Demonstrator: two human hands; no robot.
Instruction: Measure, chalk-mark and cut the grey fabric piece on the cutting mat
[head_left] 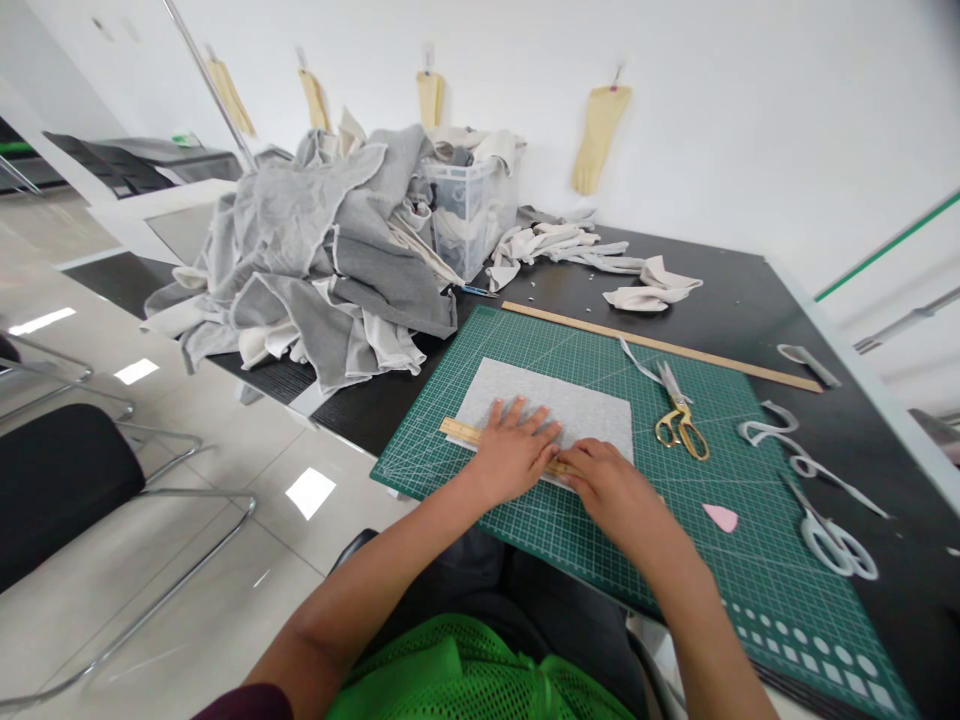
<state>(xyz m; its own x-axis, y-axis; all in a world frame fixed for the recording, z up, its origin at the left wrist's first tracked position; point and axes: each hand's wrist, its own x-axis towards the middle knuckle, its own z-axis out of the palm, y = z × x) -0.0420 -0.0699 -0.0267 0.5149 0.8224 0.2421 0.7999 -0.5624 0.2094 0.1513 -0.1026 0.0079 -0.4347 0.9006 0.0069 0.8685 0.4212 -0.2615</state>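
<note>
A grey piece of fabric (577,400) lies flat on the green cutting mat (450,390). Along its near edge runs a short wooden ruler (459,431). My left hand (516,450) lies on the fabric and ruler with its fingers spread. To its right, my right hand (604,482) has its fingers curled at the ruler, pinching its near part; the fingertips are partly hidden. Gold-handled scissors (681,420) rest on the mat to the right, beside a thin fabric strip (637,362).
A long wooden ruler (660,345) crosses the mat's far edge. White-handled scissors (836,545), a pink scrap (721,517) and curled strips (780,432) lie at right. Grey fabric (300,230) is heaped at left, beside a clear bin (465,205) on the black table (720,270).
</note>
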